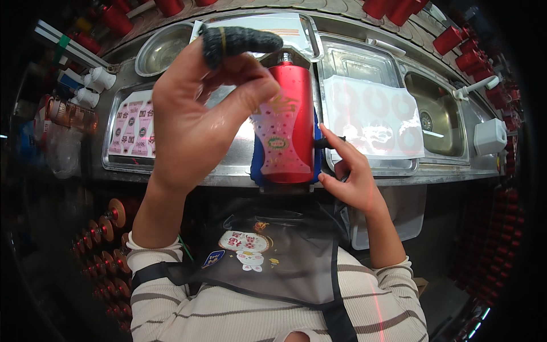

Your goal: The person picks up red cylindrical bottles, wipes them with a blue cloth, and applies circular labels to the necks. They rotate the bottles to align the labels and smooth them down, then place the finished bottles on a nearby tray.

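A glossy red bottle point(298, 91) with a metallic neck lies in a blue cradle point(256, 157) in front of me, neck pointing away. Over its left side hangs a thin translucent pink decal film point(277, 139) with gold marks and a green emblem. My left hand point(199, 108) is raised above the bottle's left side, thumb and a finger pinched at the film's upper end. One of its fingers wears a dark knitted finger cover point(239, 43). My right hand point(353, 176) is at the bottle's right side, fingers apart, next to a small black piece point(327, 142).
Printed pink sheets point(132, 128) lie in a metal tray at the left. A round steel bowl point(163, 50) stands behind. To the right, a white backing sheet point(373, 117) covers a tray beside a sink point(434, 114). More red bottles point(456, 40) surround the counter.
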`<control>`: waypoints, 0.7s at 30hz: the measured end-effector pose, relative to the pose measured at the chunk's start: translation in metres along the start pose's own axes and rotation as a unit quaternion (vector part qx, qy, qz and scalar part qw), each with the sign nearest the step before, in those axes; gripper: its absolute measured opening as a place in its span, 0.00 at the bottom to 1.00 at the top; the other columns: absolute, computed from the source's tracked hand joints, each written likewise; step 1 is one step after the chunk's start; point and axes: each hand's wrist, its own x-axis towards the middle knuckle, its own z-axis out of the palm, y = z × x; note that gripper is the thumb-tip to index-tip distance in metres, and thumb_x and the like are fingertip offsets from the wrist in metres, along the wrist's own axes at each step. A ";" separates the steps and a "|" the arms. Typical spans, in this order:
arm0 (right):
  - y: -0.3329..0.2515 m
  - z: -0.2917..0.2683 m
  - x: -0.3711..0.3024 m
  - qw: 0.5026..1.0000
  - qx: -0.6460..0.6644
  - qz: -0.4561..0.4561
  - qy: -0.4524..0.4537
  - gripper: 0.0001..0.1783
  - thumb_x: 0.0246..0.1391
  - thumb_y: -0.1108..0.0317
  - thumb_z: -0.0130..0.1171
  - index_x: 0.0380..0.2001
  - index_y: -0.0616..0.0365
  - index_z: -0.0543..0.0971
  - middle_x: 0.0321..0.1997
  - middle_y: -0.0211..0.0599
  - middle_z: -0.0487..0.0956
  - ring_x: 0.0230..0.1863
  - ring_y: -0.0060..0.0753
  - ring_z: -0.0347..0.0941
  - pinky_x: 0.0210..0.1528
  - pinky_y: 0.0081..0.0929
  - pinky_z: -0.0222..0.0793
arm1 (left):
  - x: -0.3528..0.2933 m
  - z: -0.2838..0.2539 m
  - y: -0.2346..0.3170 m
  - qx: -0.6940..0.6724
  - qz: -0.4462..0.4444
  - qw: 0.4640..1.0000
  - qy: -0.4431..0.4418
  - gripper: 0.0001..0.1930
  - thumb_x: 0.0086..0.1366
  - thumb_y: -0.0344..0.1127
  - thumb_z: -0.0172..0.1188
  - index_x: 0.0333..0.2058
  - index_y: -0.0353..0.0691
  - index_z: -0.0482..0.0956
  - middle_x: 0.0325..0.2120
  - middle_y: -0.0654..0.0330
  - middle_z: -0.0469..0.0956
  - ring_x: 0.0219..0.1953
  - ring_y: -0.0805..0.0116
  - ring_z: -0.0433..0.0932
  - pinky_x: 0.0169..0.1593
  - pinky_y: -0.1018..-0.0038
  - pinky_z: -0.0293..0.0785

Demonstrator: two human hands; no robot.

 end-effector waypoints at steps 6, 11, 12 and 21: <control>-0.021 0.019 0.012 0.988 0.090 0.010 0.125 0.39 0.53 0.67 0.67 0.69 0.57 0.68 0.49 0.41 0.74 0.30 0.19 0.67 0.30 0.18 0.65 | 0.022 0.010 -0.077 -0.076 -0.105 0.990 -0.050 0.14 0.62 0.24 0.67 0.47 0.37 0.80 0.33 0.65 0.83 0.36 0.78 0.81 0.43 0.78 0.79; -0.031 0.041 0.034 0.991 -0.003 -0.003 0.134 0.47 0.51 0.59 0.72 0.72 0.56 0.62 0.50 0.49 0.70 0.38 0.31 0.70 0.38 0.25 0.70 | 0.020 0.019 -0.095 -0.009 -0.142 0.990 0.008 0.11 0.63 0.27 0.67 0.44 0.35 0.79 0.35 0.63 0.83 0.38 0.75 0.82 0.43 0.77 0.78; -0.030 0.043 0.034 0.990 -0.013 -0.001 0.139 0.49 0.50 0.59 0.72 0.72 0.55 0.61 0.50 0.50 0.70 0.38 0.32 0.70 0.39 0.26 0.70 | 0.013 0.019 -0.103 0.003 -0.160 0.986 0.047 0.15 0.64 0.27 0.67 0.48 0.35 0.77 0.38 0.61 0.82 0.41 0.74 0.82 0.45 0.77 0.78; -0.020 0.041 0.025 0.989 0.123 0.034 0.075 0.52 0.52 0.66 0.70 0.75 0.58 0.53 0.65 0.49 0.65 0.33 0.16 0.74 0.32 0.13 0.71 | -0.077 0.033 -0.068 -0.125 -0.268 0.953 -0.065 0.44 0.64 0.38 0.70 0.69 0.30 0.52 0.64 0.39 0.66 0.65 0.53 0.70 0.65 0.63 0.67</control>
